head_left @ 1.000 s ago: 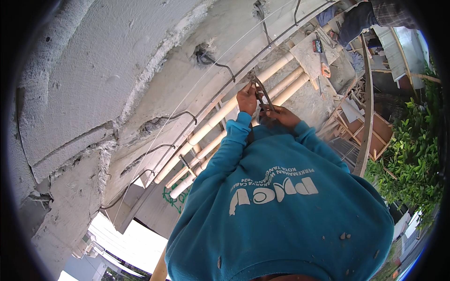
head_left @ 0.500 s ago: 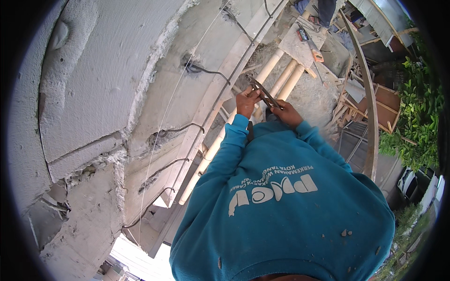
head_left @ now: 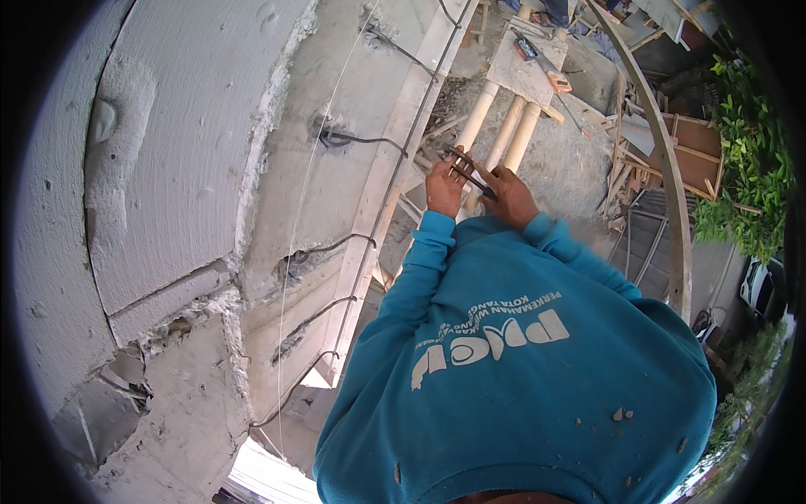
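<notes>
My left hand point(head_left: 443, 186) and my right hand point(head_left: 509, 198) are held close together in front of my chest, both in teal sleeves point(head_left: 520, 353). Between them is a dark metal pincer tool point(head_left: 467, 170) with two long thin handles. The right hand grips the handle end. The left hand's fingers are closed around the tool's far end, next to a pale plank edge point(head_left: 395, 160) along the concrete wall. What the jaws hold is hidden by my fingers.
A rough concrete wall point(head_left: 168, 168) fills the left, with dark bent wires point(head_left: 353, 139) sticking out and a thin string line point(head_left: 298, 218). Below lie pale poles point(head_left: 504, 134), a board with hand tools point(head_left: 529, 67), a curved steel bar point(head_left: 663, 168), wood scraps and green bushes point(head_left: 751, 160).
The view has swung, so the wall now fills more of the left side. My hands stay together on the pincer tool and sit slightly lower in the picture.
</notes>
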`<action>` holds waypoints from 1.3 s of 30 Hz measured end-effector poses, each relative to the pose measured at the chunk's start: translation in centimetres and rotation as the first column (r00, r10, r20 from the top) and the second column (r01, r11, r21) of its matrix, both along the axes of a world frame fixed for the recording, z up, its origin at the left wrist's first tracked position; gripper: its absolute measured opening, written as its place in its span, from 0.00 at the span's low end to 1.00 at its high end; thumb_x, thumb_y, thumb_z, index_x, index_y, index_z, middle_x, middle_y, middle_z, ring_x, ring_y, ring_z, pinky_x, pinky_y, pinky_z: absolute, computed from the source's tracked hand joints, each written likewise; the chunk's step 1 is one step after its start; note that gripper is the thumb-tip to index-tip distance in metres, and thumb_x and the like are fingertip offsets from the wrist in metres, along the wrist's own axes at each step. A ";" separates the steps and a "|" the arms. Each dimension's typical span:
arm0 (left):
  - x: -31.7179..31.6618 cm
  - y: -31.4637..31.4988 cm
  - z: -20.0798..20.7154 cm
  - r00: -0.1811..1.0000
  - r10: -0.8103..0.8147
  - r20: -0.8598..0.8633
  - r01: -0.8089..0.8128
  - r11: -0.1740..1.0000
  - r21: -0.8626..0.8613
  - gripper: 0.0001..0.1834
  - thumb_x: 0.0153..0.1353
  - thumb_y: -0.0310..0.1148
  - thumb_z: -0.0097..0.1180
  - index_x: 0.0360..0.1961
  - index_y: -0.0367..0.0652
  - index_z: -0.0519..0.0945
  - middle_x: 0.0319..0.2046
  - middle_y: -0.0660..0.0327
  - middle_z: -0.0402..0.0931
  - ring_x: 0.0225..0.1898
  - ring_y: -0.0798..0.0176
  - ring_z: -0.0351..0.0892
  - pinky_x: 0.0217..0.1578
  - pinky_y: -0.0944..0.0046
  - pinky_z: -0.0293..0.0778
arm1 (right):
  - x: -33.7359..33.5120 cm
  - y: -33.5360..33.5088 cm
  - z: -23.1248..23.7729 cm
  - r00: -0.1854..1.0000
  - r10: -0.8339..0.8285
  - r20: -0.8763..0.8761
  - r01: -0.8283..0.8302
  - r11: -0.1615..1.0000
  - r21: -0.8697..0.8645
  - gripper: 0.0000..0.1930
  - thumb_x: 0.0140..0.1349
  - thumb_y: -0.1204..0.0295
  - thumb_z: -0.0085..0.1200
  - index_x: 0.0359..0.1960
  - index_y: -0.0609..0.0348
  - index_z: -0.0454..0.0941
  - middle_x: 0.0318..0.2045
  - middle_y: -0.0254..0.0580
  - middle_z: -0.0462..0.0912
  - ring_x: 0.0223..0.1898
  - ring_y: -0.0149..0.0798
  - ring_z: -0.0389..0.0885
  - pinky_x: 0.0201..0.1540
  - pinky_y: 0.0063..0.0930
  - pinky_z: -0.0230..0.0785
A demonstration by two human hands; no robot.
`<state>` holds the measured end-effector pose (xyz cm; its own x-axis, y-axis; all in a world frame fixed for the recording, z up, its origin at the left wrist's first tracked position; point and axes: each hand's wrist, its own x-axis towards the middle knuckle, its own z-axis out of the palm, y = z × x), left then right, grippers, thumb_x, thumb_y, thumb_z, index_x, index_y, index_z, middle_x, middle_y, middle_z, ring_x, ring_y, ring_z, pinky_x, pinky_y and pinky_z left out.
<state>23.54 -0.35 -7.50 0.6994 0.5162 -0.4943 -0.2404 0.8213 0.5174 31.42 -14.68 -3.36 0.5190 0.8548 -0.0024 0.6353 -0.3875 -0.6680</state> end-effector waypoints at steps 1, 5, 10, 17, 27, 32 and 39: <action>0.0 0.2 0.3 0.999 0.004 -0.037 -0.006 0.998 -0.060 0.20 0.68 0.42 0.49 0.52 0.35 0.70 0.47 0.56 0.76 0.48 0.55 0.78 0.47 0.56 0.78 | -0.1 0.1 0.4 1.000 -0.001 -0.014 0.001 1.000 -0.001 0.30 0.55 0.66 0.60 0.62 0.49 0.68 0.33 0.51 0.75 0.37 0.53 0.75 0.44 0.46 0.70; -0.3 1.2 0.5 0.988 -0.015 -0.151 0.014 1.000 -0.005 0.17 0.70 0.47 0.47 0.52 0.48 0.71 0.43 0.60 0.76 0.47 0.57 0.78 0.48 0.54 0.75 | -0.3 0.5 0.9 0.986 -0.017 -0.168 0.017 1.000 -0.005 0.27 0.55 0.64 0.61 0.58 0.51 0.71 0.35 0.49 0.75 0.39 0.50 0.75 0.43 0.43 0.70; 0.1 1.4 3.0 0.970 -0.079 -0.231 0.104 0.989 0.101 0.18 0.69 0.47 0.47 0.52 0.48 0.71 0.43 0.61 0.76 0.45 0.60 0.79 0.45 0.57 0.76 | 0.3 2.5 1.5 0.974 -0.120 -0.194 0.152 0.976 0.159 0.21 0.55 0.64 0.61 0.50 0.54 0.75 0.36 0.46 0.75 0.42 0.49 0.75 0.44 0.40 0.70; 0.8 0.6 2.6 0.915 -0.189 -0.357 0.232 0.969 0.081 0.21 0.68 0.50 0.48 0.51 0.45 0.74 0.42 0.60 0.77 0.43 0.61 0.79 0.40 0.57 0.78 | 2.0 5.7 0.5 0.983 -0.137 -0.125 0.158 0.973 0.168 0.10 0.52 0.73 0.60 0.37 0.55 0.76 0.35 0.45 0.74 0.42 0.51 0.74 0.43 0.43 0.70; 0.5 -0.2 2.7 0.935 -0.135 -0.328 0.167 0.983 0.071 0.24 0.66 0.52 0.50 0.47 0.41 0.75 0.39 0.57 0.80 0.39 0.62 0.80 0.39 0.62 0.79 | 2.7 3.3 -4.7 0.441 -0.441 -0.782 0.498 0.845 -0.196 0.15 0.56 0.72 0.59 0.43 0.62 0.73 0.29 0.50 0.83 0.30 0.37 0.82 0.36 0.34 0.75; 0.4 0.2 0.6 0.937 -0.096 -0.336 0.140 0.984 0.108 0.24 0.68 0.52 0.49 0.49 0.40 0.74 0.42 0.58 0.80 0.42 0.62 0.79 0.45 0.59 0.76 | 1.4 2.0 -4.3 0.690 -0.285 -0.665 0.394 0.919 0.015 0.18 0.57 0.72 0.60 0.49 0.59 0.72 0.29 0.41 0.79 0.34 0.35 0.78 0.40 0.30 0.71; 1.4 1.3 1.1 0.913 0.098 -0.396 -0.086 0.995 0.047 0.24 0.64 0.48 0.56 0.49 0.37 0.76 0.39 0.55 0.81 0.37 0.62 0.81 0.36 0.64 0.80 | 0.6 1.6 -1.8 0.959 -0.180 -0.220 0.204 0.975 0.092 0.23 0.54 0.60 0.65 0.45 0.59 0.72 0.39 0.46 0.76 0.37 0.46 0.78 0.40 0.38 0.71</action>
